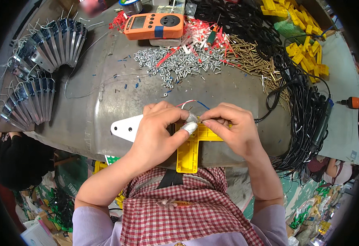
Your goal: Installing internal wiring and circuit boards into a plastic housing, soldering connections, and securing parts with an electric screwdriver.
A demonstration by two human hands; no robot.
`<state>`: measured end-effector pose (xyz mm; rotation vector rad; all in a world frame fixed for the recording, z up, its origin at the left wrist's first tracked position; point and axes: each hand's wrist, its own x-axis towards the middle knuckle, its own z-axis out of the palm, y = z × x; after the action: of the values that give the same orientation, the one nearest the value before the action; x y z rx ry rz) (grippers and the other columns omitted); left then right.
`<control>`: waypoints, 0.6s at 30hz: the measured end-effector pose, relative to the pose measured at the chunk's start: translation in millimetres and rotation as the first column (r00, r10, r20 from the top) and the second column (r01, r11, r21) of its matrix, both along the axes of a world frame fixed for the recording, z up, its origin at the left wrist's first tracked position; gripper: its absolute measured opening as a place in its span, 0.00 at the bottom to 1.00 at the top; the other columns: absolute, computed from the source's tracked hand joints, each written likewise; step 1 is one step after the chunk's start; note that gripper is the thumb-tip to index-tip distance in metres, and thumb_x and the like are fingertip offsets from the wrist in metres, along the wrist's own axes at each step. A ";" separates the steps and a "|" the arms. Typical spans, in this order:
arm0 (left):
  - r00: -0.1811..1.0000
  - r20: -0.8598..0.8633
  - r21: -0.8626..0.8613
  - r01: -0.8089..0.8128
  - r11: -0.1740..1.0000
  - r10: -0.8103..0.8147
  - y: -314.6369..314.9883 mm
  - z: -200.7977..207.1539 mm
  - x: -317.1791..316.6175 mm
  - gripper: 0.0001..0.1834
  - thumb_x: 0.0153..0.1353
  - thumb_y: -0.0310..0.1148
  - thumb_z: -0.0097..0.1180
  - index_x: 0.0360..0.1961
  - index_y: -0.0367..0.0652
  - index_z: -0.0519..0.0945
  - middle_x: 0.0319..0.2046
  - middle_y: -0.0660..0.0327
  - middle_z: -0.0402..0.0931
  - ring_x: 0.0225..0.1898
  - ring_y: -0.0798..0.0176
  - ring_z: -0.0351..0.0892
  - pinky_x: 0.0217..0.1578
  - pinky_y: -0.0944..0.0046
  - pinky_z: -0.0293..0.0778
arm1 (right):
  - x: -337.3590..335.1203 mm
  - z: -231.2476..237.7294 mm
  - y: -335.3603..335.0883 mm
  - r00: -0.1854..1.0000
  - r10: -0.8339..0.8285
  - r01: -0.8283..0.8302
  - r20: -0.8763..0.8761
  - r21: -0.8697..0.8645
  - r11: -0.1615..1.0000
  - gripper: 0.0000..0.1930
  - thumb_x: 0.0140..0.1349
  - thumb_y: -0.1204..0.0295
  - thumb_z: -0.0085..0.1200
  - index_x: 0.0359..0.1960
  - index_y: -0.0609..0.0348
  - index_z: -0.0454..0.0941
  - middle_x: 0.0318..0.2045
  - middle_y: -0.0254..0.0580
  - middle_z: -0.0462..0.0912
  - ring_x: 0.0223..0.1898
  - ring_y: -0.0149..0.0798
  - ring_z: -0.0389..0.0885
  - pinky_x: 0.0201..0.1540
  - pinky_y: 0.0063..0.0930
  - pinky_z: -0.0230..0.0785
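Note:
My left hand [157, 129] has silver wrapping on its thumb and index fingertips, which are pinched together over thin wires. Meeting it fingertip to fingertip, my right hand [236, 128] also pinches the wires; their exact ends are hidden by the fingers. A loop of thin red, white and blue wires [203, 105] arches up just beyond. Beneath both hands lies an open yellow plastic housing [187, 158], T-like in shape, with its ribbed inside facing up. A white tapered plate [123, 128] with holes sticks out from behind my left hand.
Loose screws and nuts [183, 63] are heaped beyond my hands, beside brass-coloured screws [249, 55]. An orange multimeter [155, 26] stands behind them. Circuit boards with metal strips [56, 43] fan out at left. Black cables [298, 119], a soldering iron [323, 123] and yellow parts [308, 57] lie right.

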<state>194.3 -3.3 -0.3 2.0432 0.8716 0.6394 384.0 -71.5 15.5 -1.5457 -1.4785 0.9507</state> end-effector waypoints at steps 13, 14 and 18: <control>1.000 0.008 0.013 0.002 1.000 -0.003 0.5 -1.5 0.1 0.10 0.45 0.29 0.64 0.32 0.43 0.80 0.27 0.61 0.75 0.33 0.58 0.73 0.41 0.61 0.62 | -4.7 4.9 -1.8 0.999 0.008 -0.008 0.040 -0.011 1.000 0.05 0.55 0.77 0.58 0.34 0.61 0.79 0.25 0.37 0.77 0.21 0.27 0.72 0.25 0.21 0.64; 1.000 0.008 0.015 0.004 1.000 -0.004 -0.5 -1.4 -0.2 0.10 0.45 0.29 0.64 0.32 0.43 0.80 0.27 0.61 0.75 0.33 0.58 0.73 0.41 0.61 0.62 | -6.2 2.6 -1.4 0.999 0.006 -0.007 0.037 0.015 1.000 0.05 0.55 0.77 0.58 0.33 0.62 0.79 0.25 0.37 0.76 0.20 0.27 0.71 0.24 0.22 0.63; 1.000 0.017 0.249 -0.013 0.968 0.009 -3.5 -1.8 1.7 0.13 0.44 0.26 0.63 0.34 0.42 0.77 0.30 0.62 0.74 0.34 0.59 0.71 0.41 0.62 0.63 | -7.1 9.3 2.5 0.998 0.025 -0.022 0.053 -0.055 0.998 0.05 0.55 0.76 0.57 0.32 0.63 0.77 0.24 0.37 0.76 0.17 0.24 0.66 0.21 0.21 0.58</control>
<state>196.0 -6.8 -2.1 2.2547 0.8283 0.8045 376.9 -69.0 24.7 -1.6075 -1.5223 0.9775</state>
